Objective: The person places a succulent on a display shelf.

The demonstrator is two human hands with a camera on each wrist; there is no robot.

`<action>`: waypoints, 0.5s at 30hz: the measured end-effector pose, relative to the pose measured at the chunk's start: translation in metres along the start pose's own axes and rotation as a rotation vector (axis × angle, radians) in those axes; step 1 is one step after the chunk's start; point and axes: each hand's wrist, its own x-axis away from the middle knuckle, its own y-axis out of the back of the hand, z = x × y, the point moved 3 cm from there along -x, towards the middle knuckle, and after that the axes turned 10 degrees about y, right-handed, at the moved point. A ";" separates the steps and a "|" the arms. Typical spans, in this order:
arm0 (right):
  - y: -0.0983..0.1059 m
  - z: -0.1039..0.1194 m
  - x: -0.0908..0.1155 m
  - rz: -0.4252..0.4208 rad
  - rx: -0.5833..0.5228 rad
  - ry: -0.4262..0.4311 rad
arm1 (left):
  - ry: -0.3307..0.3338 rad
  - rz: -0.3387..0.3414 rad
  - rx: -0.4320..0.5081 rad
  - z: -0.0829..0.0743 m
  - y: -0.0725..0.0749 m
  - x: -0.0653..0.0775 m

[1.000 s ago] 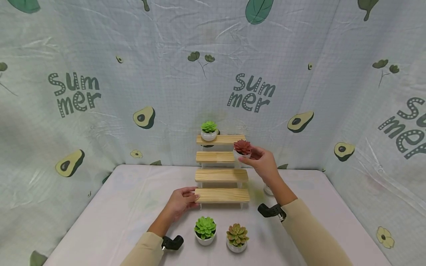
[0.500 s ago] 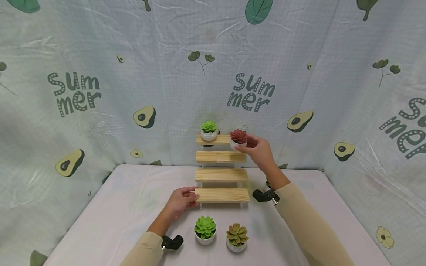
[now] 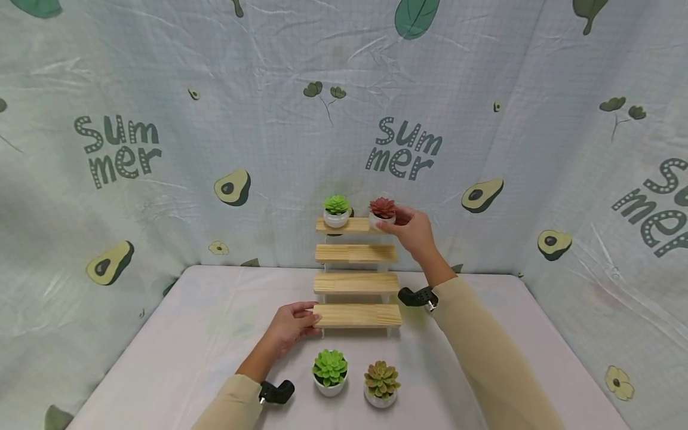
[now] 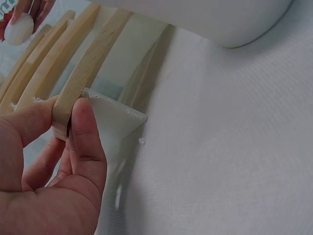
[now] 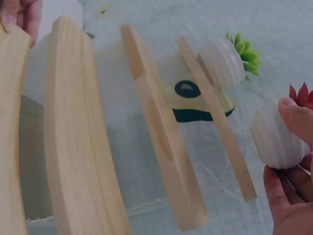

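White table (image 3: 199, 322), pale top. Wrinkled pale blue-grey sheet (image 3: 279, 155) hangs behind table, more sheeting left and right of it. Print: dark "summer" lettering (image 3: 404, 149) behind and right of table, avocado halves (image 3: 233, 187) on all three sides, yellow flower (image 3: 620, 383) right of table. Lighting soft, shadows on table faint.

long plain beige sleeves (image 3: 484, 349) and curved black wrist devices (image 3: 415, 297) with bits of silvery metal (image 3: 431, 306)

The far right succulent (image 3: 383, 207) is dusty red, the far left succulent (image 3: 336, 204) bright green; their pots (image 5: 276, 139) are white, the shelves (image 3: 357, 283) pale yellow-brown, the backdrop (image 3: 290, 221) grey-blue with green avocado prints.
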 end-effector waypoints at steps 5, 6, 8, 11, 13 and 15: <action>-0.003 -0.002 -0.006 0.008 0.013 0.017 | 0.004 0.001 -0.010 -0.001 0.001 -0.001; -0.004 -0.002 -0.007 0.007 0.016 0.017 | 0.010 0.001 -0.009 -0.001 0.001 -0.001; -0.005 -0.002 -0.008 0.004 0.023 0.014 | 0.011 0.009 -0.010 -0.001 0.001 0.000; -0.006 -0.002 -0.011 -0.003 0.041 0.001 | 0.006 0.021 -0.011 -0.001 0.001 0.000; -0.007 -0.003 -0.012 -0.009 0.059 -0.005 | 0.005 0.028 -0.015 -0.002 0.001 0.001; -0.007 -0.004 -0.014 -0.015 0.068 -0.011 | 0.006 0.028 -0.011 -0.002 0.001 0.001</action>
